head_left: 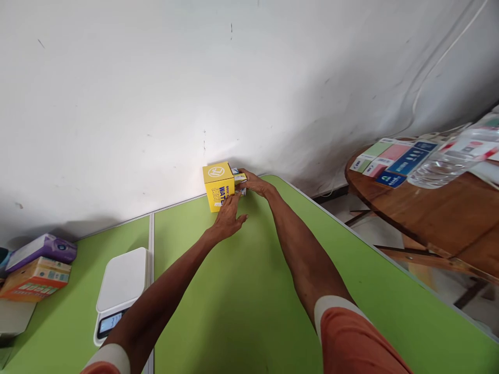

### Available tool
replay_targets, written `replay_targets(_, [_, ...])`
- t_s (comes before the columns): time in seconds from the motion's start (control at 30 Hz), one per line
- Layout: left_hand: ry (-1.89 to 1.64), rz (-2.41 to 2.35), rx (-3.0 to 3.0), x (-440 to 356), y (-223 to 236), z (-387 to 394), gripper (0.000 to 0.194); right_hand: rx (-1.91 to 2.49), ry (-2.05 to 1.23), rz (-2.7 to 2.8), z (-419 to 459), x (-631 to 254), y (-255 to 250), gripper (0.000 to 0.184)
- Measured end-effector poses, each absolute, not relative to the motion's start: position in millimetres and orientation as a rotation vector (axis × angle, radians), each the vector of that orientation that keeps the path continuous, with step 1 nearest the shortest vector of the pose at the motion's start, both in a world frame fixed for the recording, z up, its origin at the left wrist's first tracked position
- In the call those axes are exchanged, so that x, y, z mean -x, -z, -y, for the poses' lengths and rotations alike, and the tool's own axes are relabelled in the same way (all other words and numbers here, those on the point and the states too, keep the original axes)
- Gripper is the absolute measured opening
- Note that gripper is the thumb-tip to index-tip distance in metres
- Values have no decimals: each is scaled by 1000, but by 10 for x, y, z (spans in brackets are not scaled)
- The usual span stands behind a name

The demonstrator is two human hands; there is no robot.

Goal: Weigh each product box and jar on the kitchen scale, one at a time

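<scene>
Yellow box (212,195): standing at 12 o'clock, by the wall (156,104).
Left hand (226,222): spreading wide, fingertips touching the box front, thumb sticking out towards 2 o'clock.
Right hand (254,184): reaching around the small packs (239,178) at the box's 3 o'clock side; can't tell how firmly I'm gripping, fingers partly hidden.
Scale (122,280): sitting at 10 o'clock, display glowing.
Risk: uneven pushing could be skewing the box; packs could be slipping if my right fingers are holding loosely.
</scene>
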State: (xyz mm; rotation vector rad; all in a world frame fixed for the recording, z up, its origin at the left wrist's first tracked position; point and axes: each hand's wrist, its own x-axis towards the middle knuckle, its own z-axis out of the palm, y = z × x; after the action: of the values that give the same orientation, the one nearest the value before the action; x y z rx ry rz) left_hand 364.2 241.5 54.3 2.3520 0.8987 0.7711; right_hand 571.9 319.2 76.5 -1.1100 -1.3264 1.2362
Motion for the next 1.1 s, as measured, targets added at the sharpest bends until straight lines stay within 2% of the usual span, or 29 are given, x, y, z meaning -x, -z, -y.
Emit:
replay_targets(0.47, [-749,-887,-2321,-3623,-597,-2411,83,1215,-1120,1426,-3087,-5794,-886,59])
replay_targets(0.8, [-813,-888,-2246,-3661,-518,-2416,88,1295,-1090,1361,-2961,-6011,-862,73])
replay_targets(0.87, [-868,-883,-2232,-3651,-535,-2392,81,1249,-1117,1354,-2972,-5987,-835,77])
replay_targets(0.97, [-991,-923,-2182,-3531,-568,-2323,57,1219,-1139,1339,-3028,-5970,-796,88])
replay_targets(1.03, [-1070,-1041,-2109,-3400,-578,-2269,40,1235,-1158,1313,-3060,-5986,-771,95])
replay_targets(1.1, [-1147,-1204,-2002,-3271,-571,-2230,31,1250,-1162,1298,-3069,-6018,-741,100])
